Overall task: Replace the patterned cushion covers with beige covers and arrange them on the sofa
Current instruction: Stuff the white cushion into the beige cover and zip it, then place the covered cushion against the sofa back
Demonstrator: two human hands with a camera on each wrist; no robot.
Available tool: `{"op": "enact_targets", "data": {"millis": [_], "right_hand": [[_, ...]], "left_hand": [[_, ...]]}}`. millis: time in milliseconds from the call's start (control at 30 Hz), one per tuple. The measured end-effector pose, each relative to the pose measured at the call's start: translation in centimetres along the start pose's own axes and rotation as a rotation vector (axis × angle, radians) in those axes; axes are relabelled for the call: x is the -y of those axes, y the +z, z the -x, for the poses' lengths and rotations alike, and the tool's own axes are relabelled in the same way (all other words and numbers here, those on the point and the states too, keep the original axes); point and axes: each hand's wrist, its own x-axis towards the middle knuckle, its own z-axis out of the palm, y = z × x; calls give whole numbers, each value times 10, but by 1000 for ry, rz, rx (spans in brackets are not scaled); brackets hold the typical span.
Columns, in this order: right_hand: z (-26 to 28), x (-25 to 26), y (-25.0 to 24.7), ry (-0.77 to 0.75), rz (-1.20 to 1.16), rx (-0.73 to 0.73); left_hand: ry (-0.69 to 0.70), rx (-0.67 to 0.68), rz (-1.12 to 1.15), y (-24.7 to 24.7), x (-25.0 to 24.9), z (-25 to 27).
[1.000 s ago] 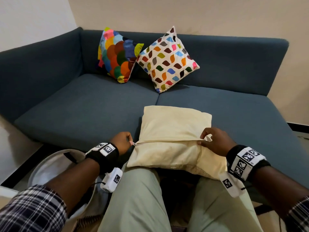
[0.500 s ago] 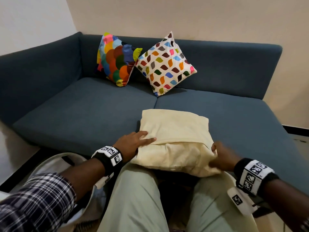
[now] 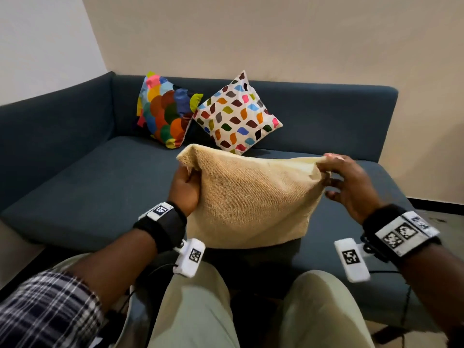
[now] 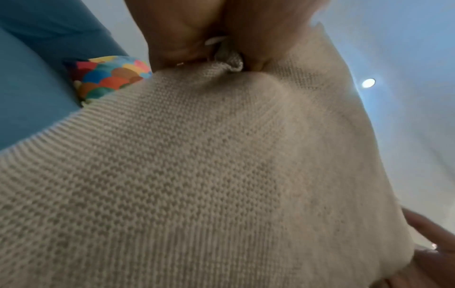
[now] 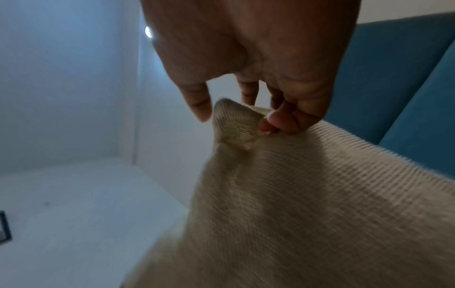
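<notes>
A beige woven cushion (image 3: 251, 194) hangs upright in the air above my knees, held by its two top corners. My left hand (image 3: 187, 183) grips the left corner, and its fingers (image 4: 187, 39) bunch the fabric (image 4: 221, 155). My right hand (image 3: 336, 177) pinches the right corner between thumb and fingertips (image 5: 275, 120), with the beige cloth (image 5: 307, 204) stretched below. Two patterned cushions lean on the backrest of the blue sofa (image 3: 75, 177): a scalloped multicolour one (image 3: 165, 109) and a white one with coloured leaf shapes (image 3: 238, 114).
The sofa's left armrest (image 3: 50, 116) and long backrest (image 3: 339, 114) border the seat. A beige wall rises behind. My knees in light trousers (image 3: 195, 310) are at the bottom. Pale floor shows right of the sofa (image 3: 447, 222).
The beige cushion lay flat on my lap and the seat edge; both hands have shifted to its corners and lifted it upright. The head view has tilted up.
</notes>
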Motion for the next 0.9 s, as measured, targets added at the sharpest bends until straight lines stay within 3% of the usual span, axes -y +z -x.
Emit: {"op": "enact_targets", "data": {"millis": [67, 133, 300, 367, 467, 567, 667, 733, 800, 867, 900], "right_hand": [[-6, -23, 5, 9, 196, -24], [-13, -46, 5, 47, 344, 29], [-22, -59, 18, 54, 266, 95], [-22, -57, 23, 14, 219, 48], [-18, -51, 29, -25, 181, -12], [-18, -51, 36, 17, 168, -36], [-21, -46, 49, 84, 144, -52], [-21, -40, 58, 83, 129, -58], [-19, -34, 65, 52, 114, -24], [-16, -33, 69, -4, 82, 18], [-16, -32, 72, -41, 80, 38]], "left_hand": [[-102, -14, 37, 8, 14, -4], [-104, -43, 110, 7, 19, -4], [212, -36, 118, -9, 22, 10], [243, -15, 11, -14, 17, 16], [-24, -200, -5, -19, 17, 0], [-292, -218, 204, -28, 28, -20], [-341, -276, -5, -27, 26, -28], [-113, -394, -175, -20, 5, -20], [380, -408, -375, -11, -21, -1], [735, -190, -736, 4, -37, 15], [802, -59, -904, 14, -42, 20]]}}
